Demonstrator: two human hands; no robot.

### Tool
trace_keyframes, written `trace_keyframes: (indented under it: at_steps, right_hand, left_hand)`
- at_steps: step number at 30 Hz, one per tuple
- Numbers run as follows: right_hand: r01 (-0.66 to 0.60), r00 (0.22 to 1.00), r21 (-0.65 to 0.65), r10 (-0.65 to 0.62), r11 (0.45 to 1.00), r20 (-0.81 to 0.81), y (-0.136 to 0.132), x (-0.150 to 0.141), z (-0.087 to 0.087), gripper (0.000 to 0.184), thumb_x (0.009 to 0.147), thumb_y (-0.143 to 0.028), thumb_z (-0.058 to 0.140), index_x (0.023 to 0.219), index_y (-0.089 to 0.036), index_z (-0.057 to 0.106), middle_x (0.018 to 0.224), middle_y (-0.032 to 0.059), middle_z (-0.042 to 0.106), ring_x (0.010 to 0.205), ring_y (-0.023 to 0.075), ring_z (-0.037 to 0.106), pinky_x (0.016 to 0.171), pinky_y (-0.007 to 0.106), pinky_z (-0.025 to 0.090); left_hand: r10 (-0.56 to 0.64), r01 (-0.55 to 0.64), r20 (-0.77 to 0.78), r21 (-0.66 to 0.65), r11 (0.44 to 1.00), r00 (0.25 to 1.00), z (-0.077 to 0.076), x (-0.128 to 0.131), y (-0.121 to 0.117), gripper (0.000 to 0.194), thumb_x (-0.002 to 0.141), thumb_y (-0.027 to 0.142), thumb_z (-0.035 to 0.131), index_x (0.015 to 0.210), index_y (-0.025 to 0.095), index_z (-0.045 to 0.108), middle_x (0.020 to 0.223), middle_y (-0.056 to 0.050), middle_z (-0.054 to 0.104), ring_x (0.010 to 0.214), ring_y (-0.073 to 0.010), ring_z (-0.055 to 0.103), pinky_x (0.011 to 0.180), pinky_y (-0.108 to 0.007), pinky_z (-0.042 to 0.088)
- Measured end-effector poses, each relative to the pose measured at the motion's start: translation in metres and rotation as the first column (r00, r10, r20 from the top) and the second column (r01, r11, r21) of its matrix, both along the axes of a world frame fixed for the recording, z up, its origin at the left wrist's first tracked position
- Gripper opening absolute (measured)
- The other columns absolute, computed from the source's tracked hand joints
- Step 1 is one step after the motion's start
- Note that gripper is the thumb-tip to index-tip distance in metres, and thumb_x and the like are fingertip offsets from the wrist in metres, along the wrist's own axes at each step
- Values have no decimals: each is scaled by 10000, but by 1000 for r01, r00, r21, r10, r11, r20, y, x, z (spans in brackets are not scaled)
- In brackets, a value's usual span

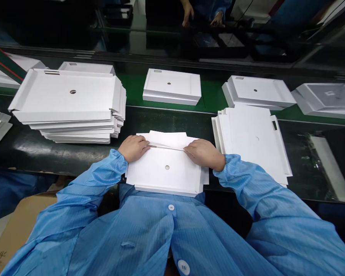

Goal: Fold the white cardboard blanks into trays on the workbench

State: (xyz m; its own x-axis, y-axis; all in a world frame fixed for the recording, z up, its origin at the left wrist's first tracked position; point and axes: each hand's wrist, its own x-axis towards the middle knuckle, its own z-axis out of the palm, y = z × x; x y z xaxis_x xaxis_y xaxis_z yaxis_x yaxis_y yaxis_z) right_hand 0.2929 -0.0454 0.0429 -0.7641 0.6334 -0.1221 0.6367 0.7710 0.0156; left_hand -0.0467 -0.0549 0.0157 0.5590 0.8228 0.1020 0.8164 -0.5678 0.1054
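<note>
The left end of a folded far wall is pinched in the curled fingers of the left hand [134, 148], and the right end is pinched likewise by the right hand [204, 153]; the thumbs are largely hidden. The wall belongs to a white cardboard tray [166, 178], pierced near its middle by 1 round hole and placed at the near edge of the dark green worktable [152, 122], directly before the body. The long axis of the tray is set left to right, parallel to the fold line stretched between the hands. The main panel lies on the near side of the grip and a loose far flap [168, 138] on the far side; neither hand is clearly nearer to the fold's middle.

To the left and farther off, a tall stack of cardboard trays [67, 100] is seen; just beside the right hand, a stack of flatter cardboard blanks [253, 143] is placed. Beyond these, shallow white boxes [171, 86] are spaced along a green belt [211, 92]. At the far side, 2 hands of another person [187, 14] are visible.
</note>
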Motion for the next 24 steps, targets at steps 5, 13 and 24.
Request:
trace_keyframes:
  at_steps: [5,13,24]
  right_hand:
    - [58,996,-61,-54,996,72,-2,-22,-9,266,967,-325,526,959,-136,713,993,120,699,945,256,626,830,355,417]
    - [125,977,-69,-135,990,-167,-4,-101,-39,397,1023,-394,448,1262,-133,625,1160,159,633,1049,273,561,921,370,401]
    - [289,900,-292,-363,912,-243,7,-113,-45,438,919,-465,632,1223,-150,629,1165,142,634,1118,299,565,999,395,391]
  left_hand:
    - [7,-6,39,-32,999,999,-21,-16,-9,300,970,362,555,1185,222,709,1098,-104,660,1027,-244,606,880,-383,482]
    - [-29,34,46,-114,993,999,-24,-11,-3,376,956,294,582,1319,208,628,1280,-122,606,1189,-258,553,1010,-414,457]
    - [106,-100,-10,-439,893,994,-3,9,20,453,841,251,712,1283,225,617,1242,-87,586,1226,-283,538,1090,-435,408]
